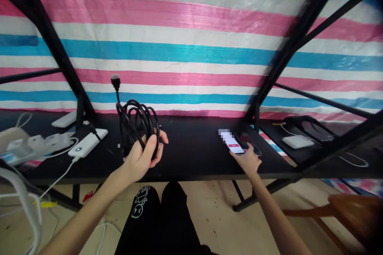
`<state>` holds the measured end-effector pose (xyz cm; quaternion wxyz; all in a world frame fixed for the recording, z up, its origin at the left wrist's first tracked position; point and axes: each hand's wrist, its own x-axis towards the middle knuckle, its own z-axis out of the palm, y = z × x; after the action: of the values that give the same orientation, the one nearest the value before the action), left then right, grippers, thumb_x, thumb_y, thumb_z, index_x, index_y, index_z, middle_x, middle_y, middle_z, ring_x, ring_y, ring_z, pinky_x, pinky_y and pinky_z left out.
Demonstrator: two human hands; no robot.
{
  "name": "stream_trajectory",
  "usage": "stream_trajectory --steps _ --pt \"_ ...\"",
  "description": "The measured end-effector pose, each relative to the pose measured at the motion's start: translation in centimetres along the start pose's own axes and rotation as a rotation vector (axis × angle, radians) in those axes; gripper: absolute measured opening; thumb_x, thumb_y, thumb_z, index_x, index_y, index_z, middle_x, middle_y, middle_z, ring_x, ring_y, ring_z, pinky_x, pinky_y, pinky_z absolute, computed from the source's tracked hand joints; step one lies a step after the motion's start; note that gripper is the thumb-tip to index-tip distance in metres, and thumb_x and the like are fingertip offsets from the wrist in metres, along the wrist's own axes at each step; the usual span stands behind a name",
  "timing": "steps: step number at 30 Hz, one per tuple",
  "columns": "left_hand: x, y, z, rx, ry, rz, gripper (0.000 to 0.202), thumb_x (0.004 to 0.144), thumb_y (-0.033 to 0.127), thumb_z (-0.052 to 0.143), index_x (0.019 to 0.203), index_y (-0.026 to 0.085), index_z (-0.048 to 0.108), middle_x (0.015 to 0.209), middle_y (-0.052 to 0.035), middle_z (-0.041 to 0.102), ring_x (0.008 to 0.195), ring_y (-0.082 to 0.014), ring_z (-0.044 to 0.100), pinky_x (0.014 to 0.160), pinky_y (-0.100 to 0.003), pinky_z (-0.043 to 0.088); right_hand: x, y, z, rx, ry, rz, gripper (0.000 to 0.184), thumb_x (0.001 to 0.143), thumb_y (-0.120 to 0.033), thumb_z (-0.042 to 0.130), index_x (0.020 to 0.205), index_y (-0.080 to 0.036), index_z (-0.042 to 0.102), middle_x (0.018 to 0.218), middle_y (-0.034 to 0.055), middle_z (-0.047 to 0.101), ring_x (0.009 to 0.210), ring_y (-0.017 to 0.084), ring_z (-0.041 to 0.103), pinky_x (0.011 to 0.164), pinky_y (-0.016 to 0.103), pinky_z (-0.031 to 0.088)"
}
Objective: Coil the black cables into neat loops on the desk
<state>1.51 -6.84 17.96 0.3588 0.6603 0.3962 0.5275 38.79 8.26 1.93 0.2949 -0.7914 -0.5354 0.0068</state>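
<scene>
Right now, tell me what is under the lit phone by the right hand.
The lit phone lies flat on the black table; only tabletop shows around its edges. Beneath it is covered by the phone itself, and the right hand hides its near corner.

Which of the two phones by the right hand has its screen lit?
The left phone, at the right hand's fingertips, glows white; the dark phone lies right of it.

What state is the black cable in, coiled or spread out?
Coiled: the left hand grips the black cable as a bundle of loops, one plug end sticking up.
</scene>
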Motion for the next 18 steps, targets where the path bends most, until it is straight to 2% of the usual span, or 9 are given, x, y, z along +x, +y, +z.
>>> stream_trajectory --steps 4,6,8,9,11,14,15,16,18 --pt "-1.0 0.0 -0.5 0.097 -0.063 -0.033 0.036 0.096 0.045 0.025 0.093 0.018 0.049 0.045 0.0085 0.038 0.038 -0.0074 0.032 0.043 -0.021 0.027 -0.1 -0.3 -0.4 0.082 0.020 -0.029 0.086 0.064 -0.051 0.069 0.134 -0.010 0.040 0.113 0.0304 0.059 0.109 0.049 0.050 0.088 0.062 0.032" --pt "-1.0 0.1 -0.5 0.138 -0.076 -0.059 0.037 0.096 0.044 0.024 0.092 0.018 0.050 0.046 0.0080 0.038 0.040 -0.0084 0.034 0.045 -0.023 0.030 -0.9 -2.3 -1.1 0.099 0.031 -0.048 0.081 0.065 -0.049 0.069 0.132 -0.008 0.044 0.120 0.0344 0.053 0.113 0.050 0.046 0.089 0.063 0.031" --pt "-0.6 0.1 -0.2 0.183 -0.109 -0.098 0.038 0.096 0.043 0.023 0.091 0.017 0.051 0.047 0.0075 0.038 0.041 -0.0095 0.036 0.047 -0.024 0.032 -2.7 -6.0 -2.5 0.229 0.019 -0.132 0.072 0.066 -0.048 0.069 0.125 -0.009 0.053 0.123 0.0297 0.053 0.115 0.045 0.047 0.091 0.060 0.034" --pt "-0.4 0.1 0.1 0.210 -0.126 -0.111 0.038 0.096 0.043 0.023 0.091 0.018 0.051 0.047 0.0072 0.038 0.042 -0.0100 0.037 0.047 -0.024 0.033 -3.9 -8.4 -3.6 0.394 -0.049 -0.236 0.063 0.069 -0.048 0.066 0.119 -0.010 0.057 0.121 0.0244 0.057 0.114 0.039 0.051 0.094 0.055 0.036" --pt "0.2 -0.1 0.8 0.270 -0.151 -0.097 0.039 0.095 0.042 0.023 0.088 0.018 0.052 0.049 0.0061 0.039 0.044 -0.0109 0.041 0.049 -0.025 0.036 -6.9 -13.5 -6.2 0.700 -0.338 -0.432 0.047 0.082 -0.051 0.053 0.113 -0.016 0.062 0.118 0.0135 0.062 0.112 0.028 0.055 0.098 0.046 0.039" --pt "0.8 -0.9 1.8 0.347 -0.182 -0.026 0.039 0.095 0.041 0.026 0.079 0.018 0.053 0.051 0.0041 0.044 0.046 -0.0115 0.044 0.053 -0.027 0.039 -11.2 -20.2 -9.6 0.975 -0.701 -0.602 0.040 0.088 -0.049 0.047 0.108 -0.020 0.065 0.109 0.0071 0.066 0.099 0.020 0.061 0.088 0.037 0.046" --pt "0.9 -1.3 1.9 0.357 -0.194 -0.012 0.040 0.095 0.040 0.026 0.075 0.018 0.052 0.051 0.0035 0.045 0.047 -0.0115 0.045 0.054 -0.027 0.039 -12.2 -21.9 -10.2 1.015 -0.803 -0.616 0.039 0.089 -0.048 0.045 0.108 -0.019 0.065 0.107 0.0072 0.067 0.091 0.018 0.062 0.079 0.034 0.049" --pt "0.9 -1.7 1.9 0.356 -0.203 -0.005 0.041 0.095 0.040 0.026 0.072 0.018 0.052 0.050 0.0030 0.046 0.046 -0.0115 0.045 0.055 -0.028 0.039 -13.0 -23.2 -10.5 1.090 -0.842 -0.582 0.039 0.089 -0.047 0.047 0.109 -0.019 0.064 0.105 0.0072 0.068 0.085 0.017 0.063 0.069 0.029 0.050" --pt "1.1 -2.7 1.4 0.335 -0.202 -0.007 0.044 0.096 0.040 0.025 0.068 0.018 0.051 0.047 0.0027 0.046 0.045 -0.0116 0.046 0.056 -0.028 0.040 -13.6 -24.8 -10.0 1.185 -0.876 -0.500 0.038 0.088 -0.045 0.048 0.108 -0.017 0.063 0.102 0.0080 0.068 0.078 0.015 0.062 0.058 0.025 0.047"
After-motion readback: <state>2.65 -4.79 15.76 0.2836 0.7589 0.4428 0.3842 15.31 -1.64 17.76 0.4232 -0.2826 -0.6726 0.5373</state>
